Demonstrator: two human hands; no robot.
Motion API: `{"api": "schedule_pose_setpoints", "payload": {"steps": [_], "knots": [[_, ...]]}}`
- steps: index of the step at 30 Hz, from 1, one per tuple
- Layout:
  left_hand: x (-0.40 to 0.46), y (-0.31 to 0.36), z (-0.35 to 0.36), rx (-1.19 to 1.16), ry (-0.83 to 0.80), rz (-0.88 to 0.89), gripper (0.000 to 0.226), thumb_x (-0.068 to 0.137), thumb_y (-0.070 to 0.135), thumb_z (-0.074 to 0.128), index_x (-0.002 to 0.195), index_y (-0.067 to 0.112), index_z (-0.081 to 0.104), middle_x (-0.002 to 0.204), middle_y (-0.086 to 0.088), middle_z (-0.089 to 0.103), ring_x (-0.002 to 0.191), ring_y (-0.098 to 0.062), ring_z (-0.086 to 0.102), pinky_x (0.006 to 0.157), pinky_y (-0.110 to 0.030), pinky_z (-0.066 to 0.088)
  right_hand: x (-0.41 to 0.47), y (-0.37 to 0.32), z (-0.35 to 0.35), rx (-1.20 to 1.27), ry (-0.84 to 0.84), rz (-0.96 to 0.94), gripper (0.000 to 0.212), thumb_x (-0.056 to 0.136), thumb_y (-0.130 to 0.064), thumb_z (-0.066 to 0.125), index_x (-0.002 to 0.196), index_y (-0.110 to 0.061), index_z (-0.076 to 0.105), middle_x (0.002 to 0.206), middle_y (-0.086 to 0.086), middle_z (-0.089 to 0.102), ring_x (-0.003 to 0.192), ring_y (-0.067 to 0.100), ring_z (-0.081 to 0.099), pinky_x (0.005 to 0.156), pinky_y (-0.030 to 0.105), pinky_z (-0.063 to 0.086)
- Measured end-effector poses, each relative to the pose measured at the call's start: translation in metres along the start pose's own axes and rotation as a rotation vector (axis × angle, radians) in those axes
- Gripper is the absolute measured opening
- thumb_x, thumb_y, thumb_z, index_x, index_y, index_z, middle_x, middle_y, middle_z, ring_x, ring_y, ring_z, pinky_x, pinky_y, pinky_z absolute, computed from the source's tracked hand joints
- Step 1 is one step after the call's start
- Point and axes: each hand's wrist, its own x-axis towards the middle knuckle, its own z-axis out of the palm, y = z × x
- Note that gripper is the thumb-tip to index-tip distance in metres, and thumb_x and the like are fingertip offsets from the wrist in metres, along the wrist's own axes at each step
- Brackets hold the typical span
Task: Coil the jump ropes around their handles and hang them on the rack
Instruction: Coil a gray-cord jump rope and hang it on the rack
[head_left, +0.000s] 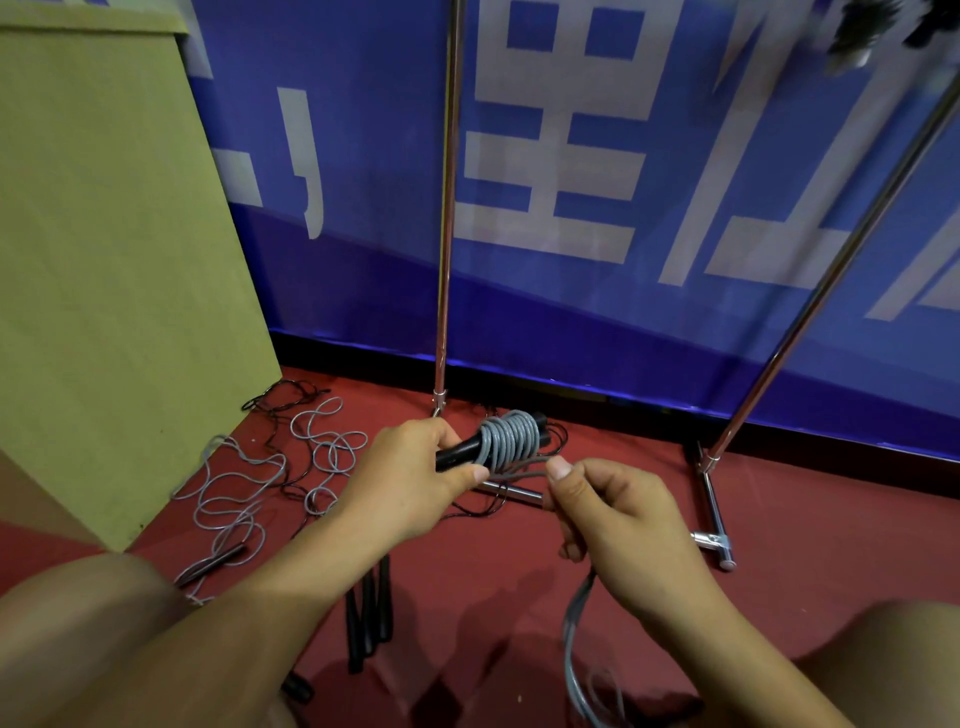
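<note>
— Head view first: what has each hand got hold of?

— The left hand (410, 483) has its grip closed round the black handles (462, 453), thumb pressed on the near side at the edge of the wound turns. The right hand (618, 525) pinches the grey rope (576, 618) between thumb and curled fingers, just to the right of the handles.

— Which way do the handles lie?

— Their long axis runs from lower left, inside the left fist, up and to the right, with the far end poking out past the coil (511, 439). The coil sits on the middle of the handles, just beyond the left fingertips.

— And the free rope?

— It leaves the underside of the coil, crosses the small gap to the right thumb, passes through that hand and drops toward the floor (779, 545) near the person's knee. The slack tail lies low at the right; I cannot tell how much is left.

— So the next turn depends on what?

— My reading: the right hand is the nearer one to the feed point, so it would carry the rope over and around the axis while the left keeps the handles steady. The rack (447, 208) stands behind, its upright post just past the coil, and its top bar is out of view. More ropes (234, 488) lie loose on the floor to the left.
</note>
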Motion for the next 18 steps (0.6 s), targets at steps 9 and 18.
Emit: {"api": "schedule_pose_setpoints", "payload": {"steps": [9,18], "knots": [[-0.012,0.000,0.011,0.224,-0.299,0.253,0.036,0.083,0.047,0.072,0.115,0.032,0.068,0.098,0.008,0.073,0.093,-0.014,0.066,0.082,-0.031,0.052,0.008,0.011,0.001,0.016,0.014,0.072,0.032,0.101,-0.024,0.051,0.079,-0.010,0.069,0.061,0.000,0.062,0.047,0.013,0.049,0.051,0.027,0.042],[-0.019,0.003,0.009,0.204,-0.347,0.379,0.030,0.088,0.043,0.067,0.117,0.034,0.064,0.097,0.012,0.071,0.089,-0.007,0.064,0.080,-0.030,0.051,0.018,0.011,-0.005,0.176,0.066,0.277,0.032,0.104,-0.019,0.046,0.084,-0.003,0.065,0.061,0.003,0.056,0.044,0.013,0.039,0.045,0.027,0.038]]}}
